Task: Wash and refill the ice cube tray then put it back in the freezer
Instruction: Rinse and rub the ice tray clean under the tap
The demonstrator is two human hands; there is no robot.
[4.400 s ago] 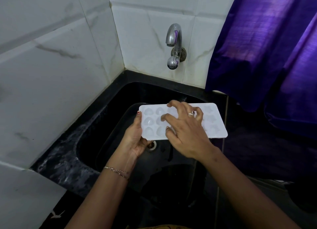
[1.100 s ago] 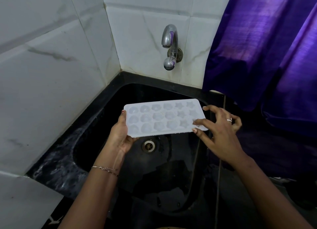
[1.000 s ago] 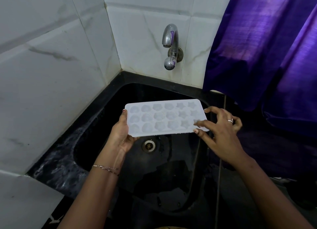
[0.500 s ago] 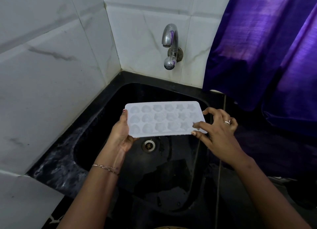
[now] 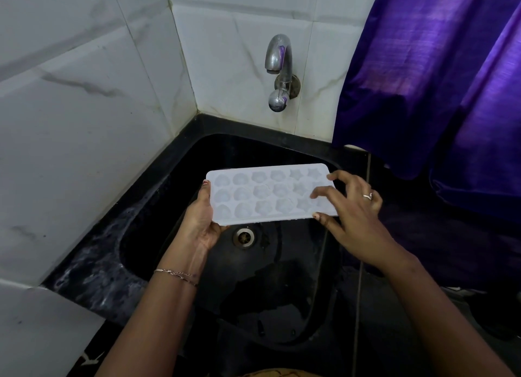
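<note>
Position log: white plastic ice cube tray (image 5: 270, 193), three rows of moulded cells (hearts at L end, stars at R end), is held cells-up and roughly level in the air over the black sink basin (image 5: 158, 196). From the head cam I see the round metal drain (image 5: 244, 236) just below its near edge. The chrome wall tap (image 5: 279, 71) is beyond and above the tray, well apart from it.

Left hand (image 5: 201, 221): grips the tray's L short end, thumb lying along the top edge, palm and fingers underneath. Thin chain bracelet (image 5: 174, 273) on that wrist.

Right hand (image 5: 352, 215): holds the R end. Thumb tip is against the near R corner, forefinger is stretched over the top across the star cells, and the other fingers are curled at the far R corner. Ring (image 5: 368, 196) on one finger.

I can't tell whether the cells hold water.

Surroundings: black speckled stone desk (image 5: 93, 269) rims the basin, w/ white marbled wall tiles (image 5: 84, 122) at L and rear. Purple curtain (image 5: 437, 80) hangs at R.
</note>
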